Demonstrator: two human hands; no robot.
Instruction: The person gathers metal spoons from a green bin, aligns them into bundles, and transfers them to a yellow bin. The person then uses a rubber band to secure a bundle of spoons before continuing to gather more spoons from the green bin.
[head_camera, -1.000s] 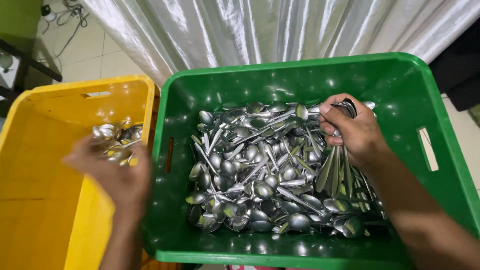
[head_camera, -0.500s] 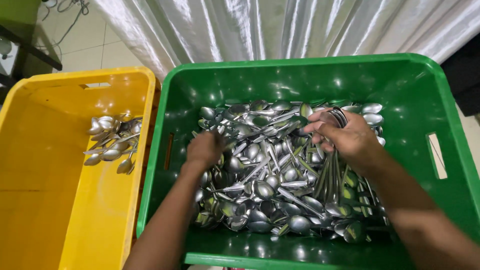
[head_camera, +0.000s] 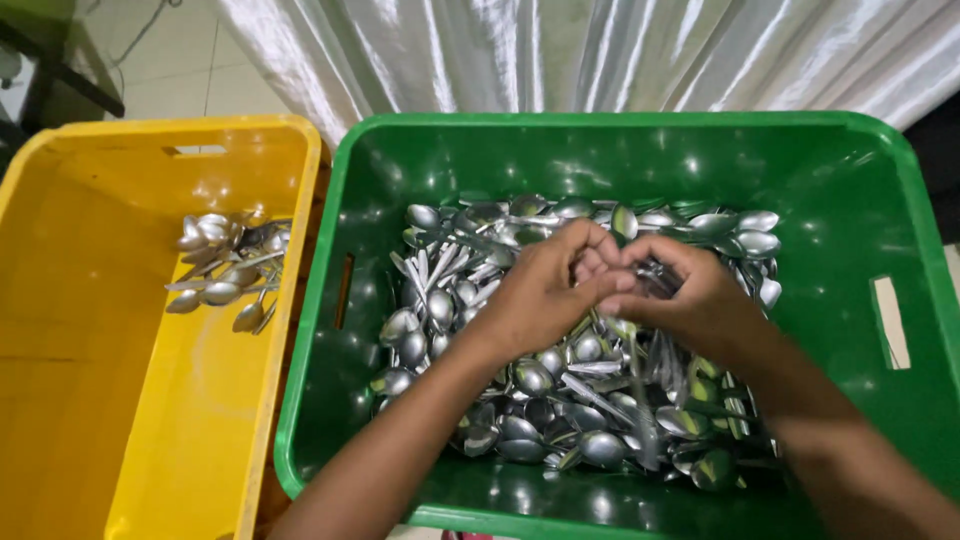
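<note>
A green plastic crate (head_camera: 380, 170) holds a heap of metal spoons (head_camera: 520, 395). Both of my hands are over the middle of that heap. My right hand (head_camera: 700, 300) grips a bundle of spoons whose bowls hang down below the palm. My left hand (head_camera: 545, 290) has come against the right one, its fingers curled around the handle ends of the same bundle. To the left, a yellow plastic crate (head_camera: 120, 400) contains a small pile of spoons (head_camera: 222, 270) near its right wall.
White satin cloth (head_camera: 560, 50) hangs behind the crates. Tiled floor and a dark table leg (head_camera: 60, 70) show at the upper left. The green crate has slot handles (head_camera: 888, 320) in its side walls.
My left hand has moved from over the yellow crate, across the rim, into the green crate and met my right hand. The right hand shifted slightly left with its spoons.
</note>
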